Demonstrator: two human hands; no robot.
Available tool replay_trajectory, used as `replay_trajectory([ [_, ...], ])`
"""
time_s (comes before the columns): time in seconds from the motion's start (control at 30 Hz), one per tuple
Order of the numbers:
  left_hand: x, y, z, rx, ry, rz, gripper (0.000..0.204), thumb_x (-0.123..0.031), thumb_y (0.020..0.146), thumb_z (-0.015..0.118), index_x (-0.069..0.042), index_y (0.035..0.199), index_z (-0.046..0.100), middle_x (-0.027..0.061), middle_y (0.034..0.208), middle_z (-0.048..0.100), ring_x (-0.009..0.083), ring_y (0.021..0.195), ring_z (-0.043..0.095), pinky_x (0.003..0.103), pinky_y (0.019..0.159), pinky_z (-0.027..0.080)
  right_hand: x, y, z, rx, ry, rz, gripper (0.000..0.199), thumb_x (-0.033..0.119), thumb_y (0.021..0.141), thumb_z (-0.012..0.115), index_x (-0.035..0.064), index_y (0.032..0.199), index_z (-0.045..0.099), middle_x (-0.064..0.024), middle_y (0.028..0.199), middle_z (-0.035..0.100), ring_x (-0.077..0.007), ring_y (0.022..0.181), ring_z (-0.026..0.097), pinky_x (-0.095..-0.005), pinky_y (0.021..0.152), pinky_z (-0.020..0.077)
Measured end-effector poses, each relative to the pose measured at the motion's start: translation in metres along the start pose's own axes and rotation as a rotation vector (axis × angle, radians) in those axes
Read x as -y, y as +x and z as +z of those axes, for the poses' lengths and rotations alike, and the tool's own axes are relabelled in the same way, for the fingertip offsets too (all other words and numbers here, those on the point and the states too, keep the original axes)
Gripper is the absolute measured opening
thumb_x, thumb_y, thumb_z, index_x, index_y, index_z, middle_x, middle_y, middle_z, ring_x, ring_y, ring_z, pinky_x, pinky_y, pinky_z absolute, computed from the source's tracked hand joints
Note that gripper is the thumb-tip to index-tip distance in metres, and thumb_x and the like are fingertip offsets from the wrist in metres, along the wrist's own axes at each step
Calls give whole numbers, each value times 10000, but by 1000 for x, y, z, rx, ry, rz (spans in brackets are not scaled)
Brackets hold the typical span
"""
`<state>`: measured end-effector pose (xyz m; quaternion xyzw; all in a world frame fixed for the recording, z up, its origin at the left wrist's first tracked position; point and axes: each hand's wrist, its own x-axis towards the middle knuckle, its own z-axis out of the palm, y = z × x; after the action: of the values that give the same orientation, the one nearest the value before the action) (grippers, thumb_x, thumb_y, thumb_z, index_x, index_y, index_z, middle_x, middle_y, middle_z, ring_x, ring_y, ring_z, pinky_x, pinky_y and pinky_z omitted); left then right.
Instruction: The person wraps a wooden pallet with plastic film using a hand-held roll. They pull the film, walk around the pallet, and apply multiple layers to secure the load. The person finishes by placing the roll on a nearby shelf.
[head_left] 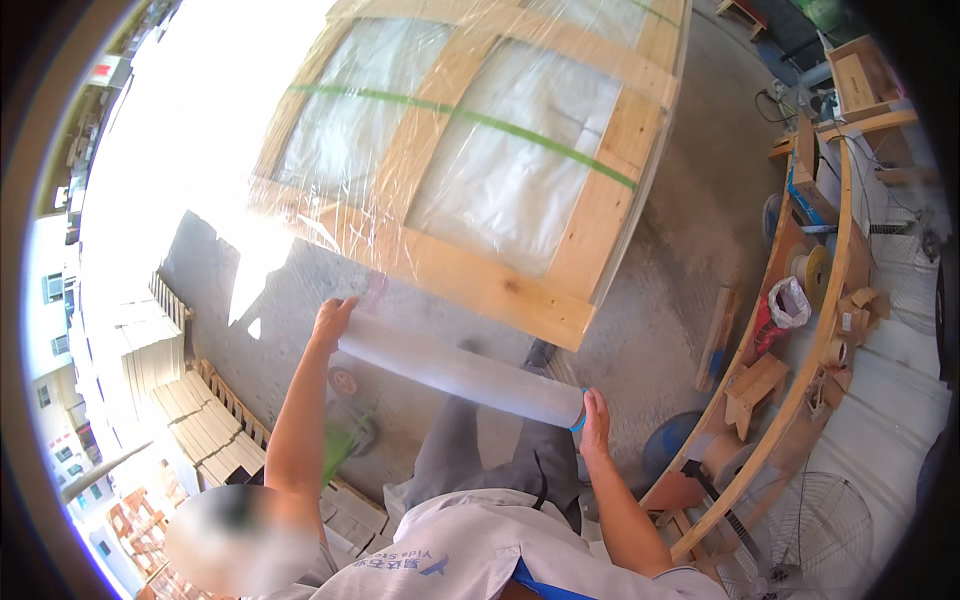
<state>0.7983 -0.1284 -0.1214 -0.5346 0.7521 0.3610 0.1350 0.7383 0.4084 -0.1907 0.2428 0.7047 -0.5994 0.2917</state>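
Observation:
My left hand [333,320] and my right hand [596,415] each grip one end of a long roll of clear stretch film [460,373], held level in front of my body. A sheet of film runs from the roll's left end up to the lower corner of a large wooden crate [470,280]. The crate has pale wood slats, white padding inside, a green strap [470,118] across it and shiny film over its face. It stands just beyond the roll.
A wooden workbench [835,300] curves along the right, carrying tape rolls, small blocks and a red-and-white bag [785,305]. A wire fan [810,530] sits at the lower right. Stacked boards [205,425] and a green wheeled cart [345,415] lie at the left. The floor is concrete.

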Motion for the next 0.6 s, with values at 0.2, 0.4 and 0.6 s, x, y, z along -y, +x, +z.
replay_trajectory([
  [0.2, -81, -52, -63, -80, -79, 101, 495, -375, 847, 573, 108, 940, 632, 193, 828, 631, 247, 764, 598, 398, 679, 463, 107, -40, -10, -49, 15, -18, 540, 309, 934, 569, -13, 1346, 433, -138, 1129, 587, -193, 1022, 542, -301, 887, 424],
  [0.4, -138, -14, -90, -95, -173, 123, 476, -365, 847, 579, 98, 943, 626, 170, 842, 625, 223, 764, 594, 358, 663, 470, 182, -29, 5, -232, -47, -64, 571, 349, 918, 597, -15, 1331, 448, -158, 1190, 563, -227, 1080, 528, -341, 920, 412],
  [0.6, -197, 36, -88, 11, -215, 212, 445, -353, 805, 644, 69, 946, 635, 140, 846, 625, 210, 742, 585, 351, 634, 466, 246, -6, 18, -341, 72, -139, 501, 318, 914, 587, -11, 1282, 496, -141, 1001, 616, -199, 888, 578, -315, 752, 479],
])
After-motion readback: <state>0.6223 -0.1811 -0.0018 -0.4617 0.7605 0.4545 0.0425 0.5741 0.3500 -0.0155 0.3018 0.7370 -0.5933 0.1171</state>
